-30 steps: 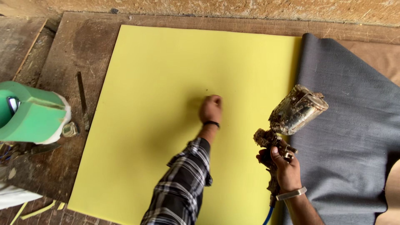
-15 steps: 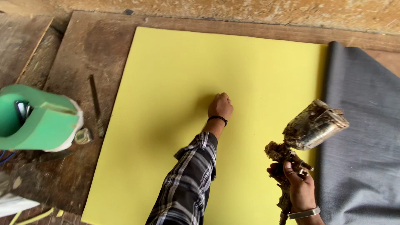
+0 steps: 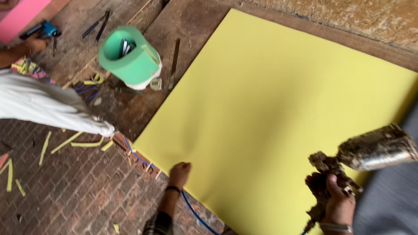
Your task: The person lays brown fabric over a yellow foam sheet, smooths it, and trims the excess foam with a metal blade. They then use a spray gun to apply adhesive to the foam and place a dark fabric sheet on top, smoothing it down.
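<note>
A large yellow sheet (image 3: 278, 117) lies flat on a wooden board. My left hand (image 3: 179, 172) is at the sheet's near left edge, fingers curled at that edge; whether it grips the sheet I cannot tell. My right hand (image 3: 334, 201) holds a glue-crusted spray gun (image 3: 370, 152) by its handle, its metal cup tilted up to the right, above the sheet's near right part. A blue hose (image 3: 196, 214) runs along the floor below the sheet's edge.
A green roll (image 3: 128, 55) holding tools stands at the board's left. Beside it lies a thin metal blade (image 3: 174, 61). Another person in white cloth (image 3: 48, 106) sits at the left. Yellow offcuts (image 3: 65, 141) litter the brick floor. Grey fabric (image 3: 387, 204) lies at the right.
The view has swung left and down. My left hand has drawn back from the middle of the sheet to its near left edge. The spray gun stays in my right hand.
</note>
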A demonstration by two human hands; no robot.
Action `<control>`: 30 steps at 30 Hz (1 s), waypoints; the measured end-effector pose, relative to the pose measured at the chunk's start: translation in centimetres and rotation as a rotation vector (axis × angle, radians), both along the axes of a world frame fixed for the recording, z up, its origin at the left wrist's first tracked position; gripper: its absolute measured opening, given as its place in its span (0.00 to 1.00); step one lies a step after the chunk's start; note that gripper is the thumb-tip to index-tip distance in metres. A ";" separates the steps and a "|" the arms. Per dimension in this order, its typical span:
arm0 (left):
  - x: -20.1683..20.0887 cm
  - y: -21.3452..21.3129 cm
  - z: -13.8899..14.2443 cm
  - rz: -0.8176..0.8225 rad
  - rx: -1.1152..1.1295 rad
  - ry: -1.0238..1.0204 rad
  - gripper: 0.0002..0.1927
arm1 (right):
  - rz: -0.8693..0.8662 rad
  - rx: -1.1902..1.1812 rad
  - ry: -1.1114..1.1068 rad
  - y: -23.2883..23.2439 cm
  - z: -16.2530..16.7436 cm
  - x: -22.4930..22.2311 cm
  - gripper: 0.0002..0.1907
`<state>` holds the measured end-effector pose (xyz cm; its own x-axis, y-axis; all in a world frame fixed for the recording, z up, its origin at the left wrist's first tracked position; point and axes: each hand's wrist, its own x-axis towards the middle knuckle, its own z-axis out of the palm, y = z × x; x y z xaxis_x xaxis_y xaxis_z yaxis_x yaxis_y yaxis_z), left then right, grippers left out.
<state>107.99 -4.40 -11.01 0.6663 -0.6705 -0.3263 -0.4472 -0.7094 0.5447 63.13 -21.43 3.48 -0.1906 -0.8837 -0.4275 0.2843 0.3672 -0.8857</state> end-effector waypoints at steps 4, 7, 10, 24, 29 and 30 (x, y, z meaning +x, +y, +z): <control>-5.1 6.7 4.6 -0.060 -0.251 -0.202 0.29 | 0.069 0.028 -0.005 1.0 0.9 -2.1 0.19; -14.8 7.4 5.9 -0.097 -0.043 0.411 0.25 | 0.108 0.000 -0.042 0.7 1.7 -3.2 0.17; -23.7 6.9 6.7 -0.417 -0.185 0.701 0.17 | 0.137 -0.079 0.064 -0.6 2.3 -4.3 0.16; -21.8 11.4 3.1 -0.442 0.137 0.352 0.26 | 0.119 -0.138 0.324 -11.2 2.2 -15.4 0.10; -26.0 7.0 1.0 -0.452 0.143 0.406 0.24 | 0.071 -0.028 0.428 -13.3 5.7 -18.8 0.11; -26.6 6.1 0.8 -0.460 0.144 0.413 0.24 | 0.048 -0.032 0.444 -13.7 6.3 -19.3 0.11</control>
<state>81.34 1.74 -10.24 0.1199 -0.7888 -0.6029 -0.4972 -0.5733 0.6512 43.83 -35.16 9.82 -0.3076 -0.9076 -0.2858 -0.1432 0.3411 -0.9291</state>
